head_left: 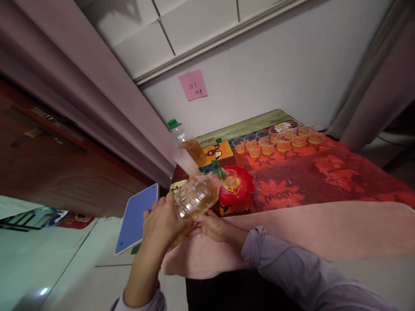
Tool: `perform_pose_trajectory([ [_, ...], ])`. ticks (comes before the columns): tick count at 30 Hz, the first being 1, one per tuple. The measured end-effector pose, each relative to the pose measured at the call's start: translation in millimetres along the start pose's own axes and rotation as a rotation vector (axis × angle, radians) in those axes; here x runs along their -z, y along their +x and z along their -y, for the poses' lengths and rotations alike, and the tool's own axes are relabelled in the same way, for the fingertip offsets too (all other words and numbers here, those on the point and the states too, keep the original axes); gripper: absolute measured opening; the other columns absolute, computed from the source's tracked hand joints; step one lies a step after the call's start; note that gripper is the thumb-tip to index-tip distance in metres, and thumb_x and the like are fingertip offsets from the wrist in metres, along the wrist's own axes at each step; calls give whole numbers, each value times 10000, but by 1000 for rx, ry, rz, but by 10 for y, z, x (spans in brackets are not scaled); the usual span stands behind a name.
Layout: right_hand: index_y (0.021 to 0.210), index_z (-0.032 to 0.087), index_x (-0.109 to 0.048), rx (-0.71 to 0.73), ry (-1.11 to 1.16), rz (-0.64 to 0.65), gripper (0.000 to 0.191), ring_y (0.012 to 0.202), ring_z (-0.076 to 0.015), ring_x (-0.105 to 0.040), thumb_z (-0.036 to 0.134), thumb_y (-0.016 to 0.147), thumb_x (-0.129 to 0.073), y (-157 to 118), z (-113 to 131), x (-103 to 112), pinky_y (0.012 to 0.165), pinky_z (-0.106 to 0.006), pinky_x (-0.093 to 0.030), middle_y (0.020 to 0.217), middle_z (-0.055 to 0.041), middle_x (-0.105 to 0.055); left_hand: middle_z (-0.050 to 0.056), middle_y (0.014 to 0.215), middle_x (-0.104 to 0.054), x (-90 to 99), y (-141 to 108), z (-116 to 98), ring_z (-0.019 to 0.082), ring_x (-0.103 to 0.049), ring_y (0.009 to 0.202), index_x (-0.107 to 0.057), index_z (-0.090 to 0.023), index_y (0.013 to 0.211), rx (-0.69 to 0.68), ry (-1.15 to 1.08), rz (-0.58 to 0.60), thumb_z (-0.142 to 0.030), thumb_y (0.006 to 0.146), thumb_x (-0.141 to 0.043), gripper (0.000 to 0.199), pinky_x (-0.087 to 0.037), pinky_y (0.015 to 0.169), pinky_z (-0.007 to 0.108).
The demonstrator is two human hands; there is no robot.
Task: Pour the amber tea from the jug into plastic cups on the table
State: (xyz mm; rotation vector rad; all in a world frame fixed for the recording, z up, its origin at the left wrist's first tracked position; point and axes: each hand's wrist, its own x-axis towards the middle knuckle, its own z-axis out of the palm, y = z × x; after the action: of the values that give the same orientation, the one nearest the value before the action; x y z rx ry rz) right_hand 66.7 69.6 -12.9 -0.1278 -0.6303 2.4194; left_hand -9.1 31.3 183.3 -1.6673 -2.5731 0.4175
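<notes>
A clear plastic bottle point(197, 196) of pale yellow liquid is tilted, its green-ringed mouth over a small clear plastic cup point(231, 180). My left hand point(164, 220) wraps around the bottle's lower body. From beneath and to the right, my right hand point(209, 225) grips the same bottle, its fingers partly hidden. The cup sits in a red scalloped dish point(248, 190) on the table. Just behind the bottle, a stack of clear cups point(186, 162) leans over. Beside it stands a second large bottle point(191, 147), part-filled, with its green cap on.
Several cups holding yellow liquid point(267, 146) stand in rows at the table's far right. A loose green cap point(218, 140) lies near the back edge. The table has a patterned red cloth point(301, 172) and a pink front cover point(292, 229). A blue board point(138, 218) is at the left.
</notes>
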Motion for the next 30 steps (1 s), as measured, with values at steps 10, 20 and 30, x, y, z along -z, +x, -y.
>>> perform_pose_trajectory([
  [10, 1290, 268, -664, 0, -14, 0, 682, 1047, -248, -775, 460, 726, -998, 25, -31, 48, 852, -420, -664, 1235, -59, -803, 218, 1354, -733, 21, 18, -5, 443, -685, 1297, -560, -185, 1390, 19, -9, 31, -602, 793, -776, 760, -494, 975, 483],
  [20, 1263, 250, -704, 215, -190, -170, 755, 1147, -300, -750, 485, 619, -1021, 54, 134, 7, 986, -447, -626, 1185, -62, -811, 171, 1373, -756, -623, 171, 352, 417, -703, 1278, -607, -217, 1395, -60, -681, -296, -652, 613, -892, 939, -546, 1092, 536],
  [30, 877, 219, -671, 247, -226, -404, 517, 756, -188, -694, 723, 830, -776, 121, 116, 85, 722, -320, -576, 810, -48, -742, 181, 1346, -727, -1482, 105, 392, 327, -761, 1191, -502, -191, 1427, 228, -1234, -493, -559, 774, -763, 794, -604, 1082, 506],
])
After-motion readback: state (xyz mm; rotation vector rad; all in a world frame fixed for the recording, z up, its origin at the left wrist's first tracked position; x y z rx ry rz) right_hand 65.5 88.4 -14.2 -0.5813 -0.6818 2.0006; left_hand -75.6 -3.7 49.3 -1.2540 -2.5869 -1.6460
